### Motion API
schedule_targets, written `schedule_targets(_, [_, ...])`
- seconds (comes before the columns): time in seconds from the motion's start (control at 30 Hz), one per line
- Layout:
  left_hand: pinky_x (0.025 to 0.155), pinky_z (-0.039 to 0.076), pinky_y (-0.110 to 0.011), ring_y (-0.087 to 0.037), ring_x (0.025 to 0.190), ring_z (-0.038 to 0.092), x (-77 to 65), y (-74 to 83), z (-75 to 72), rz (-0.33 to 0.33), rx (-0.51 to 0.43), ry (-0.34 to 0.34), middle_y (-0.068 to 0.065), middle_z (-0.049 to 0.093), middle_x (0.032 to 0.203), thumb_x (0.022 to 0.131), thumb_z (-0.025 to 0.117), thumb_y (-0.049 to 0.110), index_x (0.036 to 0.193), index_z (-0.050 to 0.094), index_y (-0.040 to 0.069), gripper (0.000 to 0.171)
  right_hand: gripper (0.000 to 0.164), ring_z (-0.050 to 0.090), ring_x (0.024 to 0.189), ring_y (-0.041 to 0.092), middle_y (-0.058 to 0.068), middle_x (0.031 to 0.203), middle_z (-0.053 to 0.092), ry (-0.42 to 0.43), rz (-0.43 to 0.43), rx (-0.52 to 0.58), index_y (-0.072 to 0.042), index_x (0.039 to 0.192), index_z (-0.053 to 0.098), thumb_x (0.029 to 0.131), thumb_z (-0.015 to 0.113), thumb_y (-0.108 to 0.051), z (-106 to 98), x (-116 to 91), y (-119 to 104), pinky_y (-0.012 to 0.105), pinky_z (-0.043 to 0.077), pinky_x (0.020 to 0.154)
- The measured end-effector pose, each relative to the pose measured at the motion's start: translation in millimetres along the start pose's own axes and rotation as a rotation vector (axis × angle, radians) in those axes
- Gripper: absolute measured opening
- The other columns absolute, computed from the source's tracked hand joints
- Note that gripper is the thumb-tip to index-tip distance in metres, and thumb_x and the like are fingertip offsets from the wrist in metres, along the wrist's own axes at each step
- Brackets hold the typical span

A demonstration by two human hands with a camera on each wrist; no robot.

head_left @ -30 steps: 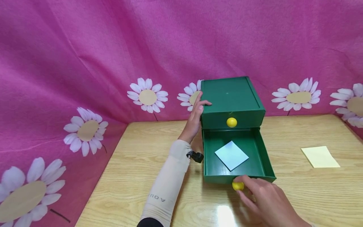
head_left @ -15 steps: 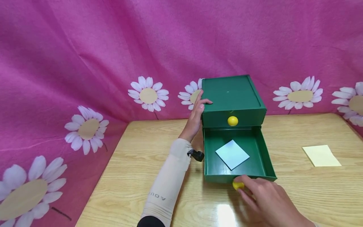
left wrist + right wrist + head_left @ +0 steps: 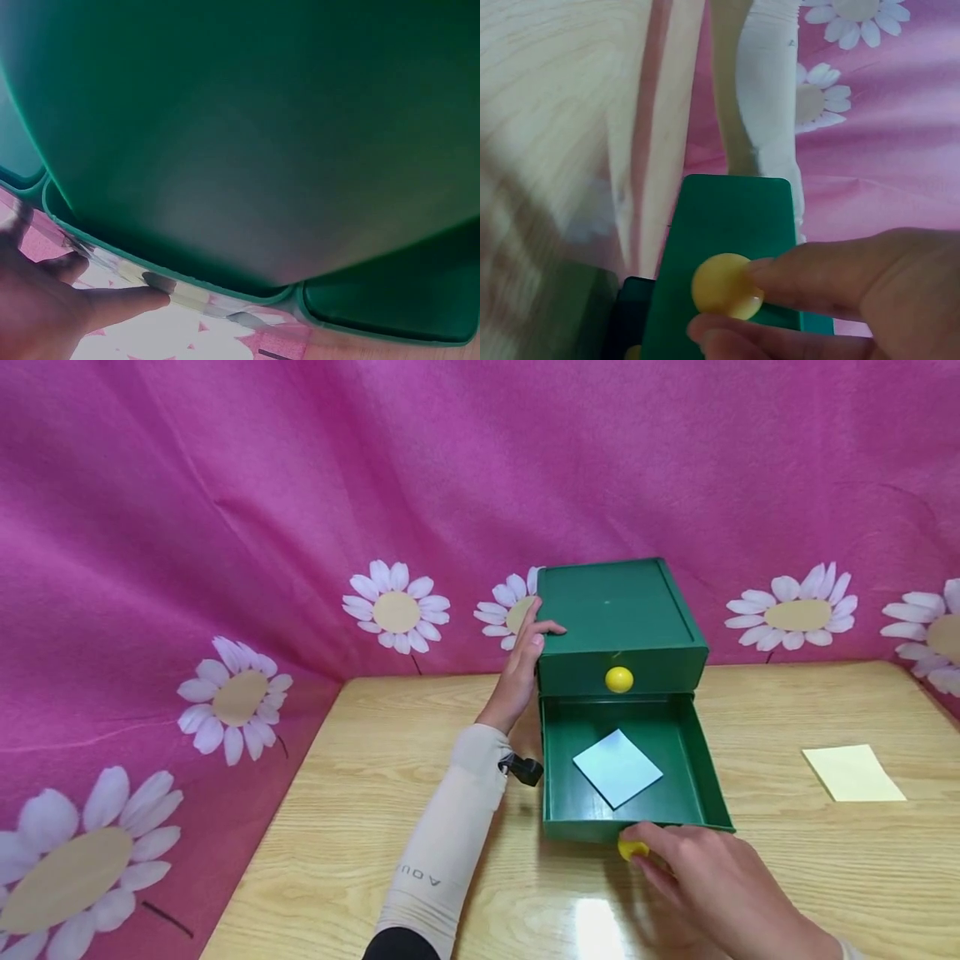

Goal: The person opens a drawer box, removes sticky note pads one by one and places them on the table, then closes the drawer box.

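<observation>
A green two-drawer box (image 3: 615, 606) stands on the table, its upper drawer closed with a yellow ball knob (image 3: 619, 679) on the front. The lower drawer (image 3: 558, 825) is pulled out, and a light blue square pad of paper (image 3: 618, 768) lies in it, turned cornerwise. My left hand (image 3: 517, 677) rests against the left side of the box, fingers extended, one fingertip over the top edge. The right hand (image 3: 712, 872) pinches the lower drawer's yellow knob (image 3: 724, 286) between thumb and fingers. In the left wrist view, fingers (image 3: 124, 304) lie along the green wall.
On the wooden table (image 3: 390, 752), right of the drawer, lies a pale yellow square pad (image 3: 855, 773). A pink cloth (image 3: 420, 468) printed with white daisies hangs behind and along the left. A small black camera (image 3: 522, 769) sits on the left wrist, beside the drawer's side.
</observation>
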State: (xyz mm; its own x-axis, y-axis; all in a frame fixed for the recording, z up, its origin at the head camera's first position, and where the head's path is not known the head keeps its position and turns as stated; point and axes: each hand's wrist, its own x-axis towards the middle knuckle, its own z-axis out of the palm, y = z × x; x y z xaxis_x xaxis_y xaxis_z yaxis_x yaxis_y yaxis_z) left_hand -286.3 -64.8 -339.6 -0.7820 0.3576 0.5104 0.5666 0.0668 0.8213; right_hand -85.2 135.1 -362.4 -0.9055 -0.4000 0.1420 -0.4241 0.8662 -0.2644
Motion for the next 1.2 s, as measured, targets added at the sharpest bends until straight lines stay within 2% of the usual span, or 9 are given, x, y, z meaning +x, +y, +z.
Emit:
schedule_targets(0.13, [0.105,0.010,-0.052,-0.014,0.136,0.004,0.0,-0.4,1.6,-0.001,-0.007,0.001,-0.001,0.004,0.151,0.097,0.025,0.024,0.120,0.045,0.006,0.036,0.024,0.047,0.061,-0.010,-0.024,0.076,0.060,-0.013,-0.013,-0.008,-0.032,0.091,0.065,0.071,0.075,-0.024,-6,1,2,0.019,0.048,0.062])
schedule_targets(0.23, [0.105,0.010,-0.052,-0.014,0.136,0.004,-0.4,-0.8,1.8,-0.001,-0.014,0.004,-0.002,0.004,0.151,0.096,0.025,0.024,0.120,0.045,0.006,0.036,0.025,0.048,0.062,-0.009,-0.022,0.078,0.061,0.015,-0.040,0.000,-0.030,0.091,0.066,0.069,0.077,-0.023,-12,2,3,0.020,0.049,0.062])
schedule_targets(0.3, [0.105,0.010,-0.052,-0.015,0.136,0.003,-0.5,-1.2,1.3,0.005,-0.015,0.002,-0.003,0.003,0.151,0.096,0.025,0.023,0.120,0.045,0.006,0.036,0.025,0.048,0.062,-0.009,-0.023,0.077,0.061,0.053,-0.052,0.010,-0.030,0.089,0.066,0.068,0.077,-0.024,-17,3,3,0.020,0.050,0.062])
schedule_targets(0.43, [0.106,0.009,-0.051,-0.016,0.137,0.003,-0.3,-1.2,0.6,0.014,-0.014,-0.001,-0.003,0.003,0.151,0.096,0.024,0.023,0.119,0.046,0.005,0.037,0.017,0.044,0.059,-0.007,-0.024,0.069,0.054,0.193,-0.093,0.004,-0.028,0.081,0.065,0.069,0.076,-0.025,-24,7,3,0.019,0.048,0.056])
schedule_targets(0.53, [0.106,0.009,-0.052,-0.017,0.137,0.003,-0.4,-0.7,0.4,0.017,-0.008,0.004,-0.004,0.004,0.151,0.096,0.024,0.023,0.119,0.046,0.005,0.036,0.016,0.045,0.060,-0.005,-0.022,0.067,0.052,0.264,-0.116,-0.002,-0.028,0.077,0.062,0.070,0.076,-0.026,-28,14,6,0.019,0.044,0.053])
schedule_targets(0.63, [0.105,0.009,-0.052,-0.018,0.137,0.003,-0.4,-0.6,0.5,0.021,-0.009,0.007,-0.005,0.004,0.151,0.096,0.025,0.023,0.119,0.046,0.005,0.036,0.017,0.050,0.064,-0.002,-0.019,0.070,0.055,0.279,-0.119,0.001,-0.027,0.077,0.061,0.069,0.076,-0.027,-30,25,11,0.022,0.045,0.054])
schedule_targets(0.73, [0.105,0.009,-0.052,-0.017,0.137,0.003,-0.6,-1.7,1.5,0.022,-0.014,0.001,-0.005,0.003,0.151,0.096,0.025,0.023,0.119,0.045,0.004,0.036,0.018,0.054,0.067,0.003,-0.013,0.072,0.057,0.252,-0.105,0.004,-0.024,0.078,0.061,0.069,0.077,-0.027,-29,35,19,0.025,0.045,0.055])
schedule_targets(0.9, [0.106,0.009,-0.052,-0.016,0.137,0.002,-1.3,-2.4,2.6,0.021,-0.012,-0.001,-0.004,0.003,0.151,0.096,0.023,0.023,0.119,0.046,0.004,0.037,0.020,0.056,0.069,0.009,-0.006,0.077,0.060,0.146,-0.068,0.014,-0.020,0.082,0.062,0.070,0.076,-0.027,-22,51,28,0.027,0.046,0.057])
schedule_targets(1.2, [0.106,0.008,-0.052,-0.016,0.137,0.002,-0.4,-1.1,0.5,0.014,-0.019,-0.001,-0.004,0.003,0.151,0.096,0.023,0.021,0.119,0.046,0.004,0.036,0.023,0.045,0.059,0.009,-0.005,0.070,0.051,0.048,-0.048,0.006,-0.019,0.079,0.061,0.068,0.077,-0.032,-11,72,40,0.023,0.038,0.050])
